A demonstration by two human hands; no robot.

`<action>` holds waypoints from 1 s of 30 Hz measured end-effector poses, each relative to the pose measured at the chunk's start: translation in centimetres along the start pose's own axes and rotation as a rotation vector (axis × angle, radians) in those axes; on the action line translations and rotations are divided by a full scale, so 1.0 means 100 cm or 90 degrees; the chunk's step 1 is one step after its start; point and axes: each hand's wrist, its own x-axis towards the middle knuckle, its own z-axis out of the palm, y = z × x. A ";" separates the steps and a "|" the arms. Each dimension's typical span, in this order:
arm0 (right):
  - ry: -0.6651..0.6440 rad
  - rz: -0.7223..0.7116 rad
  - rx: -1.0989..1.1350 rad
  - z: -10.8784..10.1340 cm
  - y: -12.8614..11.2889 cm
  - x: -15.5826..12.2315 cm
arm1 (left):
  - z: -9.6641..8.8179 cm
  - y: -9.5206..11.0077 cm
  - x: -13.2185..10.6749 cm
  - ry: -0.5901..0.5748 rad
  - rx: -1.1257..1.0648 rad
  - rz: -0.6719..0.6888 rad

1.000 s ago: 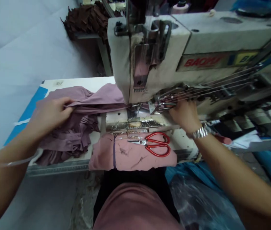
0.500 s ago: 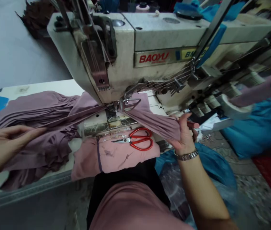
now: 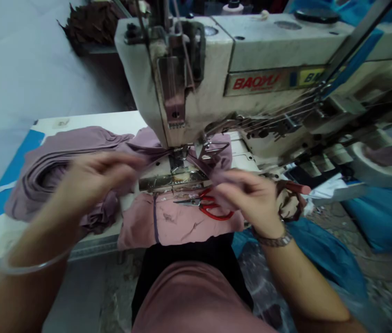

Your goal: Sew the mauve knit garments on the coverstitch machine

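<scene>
A mauve fabric piece [image 3: 199, 163] runs under the presser foot of a white sewing machine [image 3: 182, 69]. To the left of the needle area is my left hand [image 3: 107, 178], blurred, its fingers closed on the fabric's edge. My right hand [image 3: 251, 196] pinches the bunched fabric on the right side of the foot. Beneath that hand lie red-handled scissors [image 3: 213, 209], partly covered, on a pink padded cloth [image 3: 182, 226]. More mauve fabric [image 3: 78, 148] is heaped in folded layers left of the machine.
A white worktable [image 3: 15, 236] with blue tape carries the machine. Brown cloth pieces [image 3: 94, 25] are piled behind at the left. Metal thread guides and a slanted rod [image 3: 358, 41] stand at the right. Blue plastic bags [image 3: 383, 208] lie low on the right.
Both hands have come inward toward the presser foot; the fabric that was stretched out to each side is now bunched closer. The camera view has shifted left.
</scene>
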 end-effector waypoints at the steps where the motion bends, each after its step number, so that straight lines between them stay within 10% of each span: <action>1: -0.119 -0.106 -0.110 0.006 -0.002 0.005 | 0.013 0.009 0.008 -0.046 0.015 0.100; 4: -0.316 -0.337 -0.431 0.013 0.005 0.020 | 0.045 0.018 0.024 0.025 0.185 0.293; 12: -0.291 -0.484 -0.569 0.002 0.021 0.028 | 0.063 0.021 0.010 0.135 0.341 0.336; 19: -0.214 -0.414 -0.472 0.026 0.017 0.016 | 0.078 0.052 0.014 0.121 0.420 0.278; 30: -0.162 -0.375 -0.486 0.038 0.014 0.006 | 0.080 0.047 0.013 0.136 0.405 0.210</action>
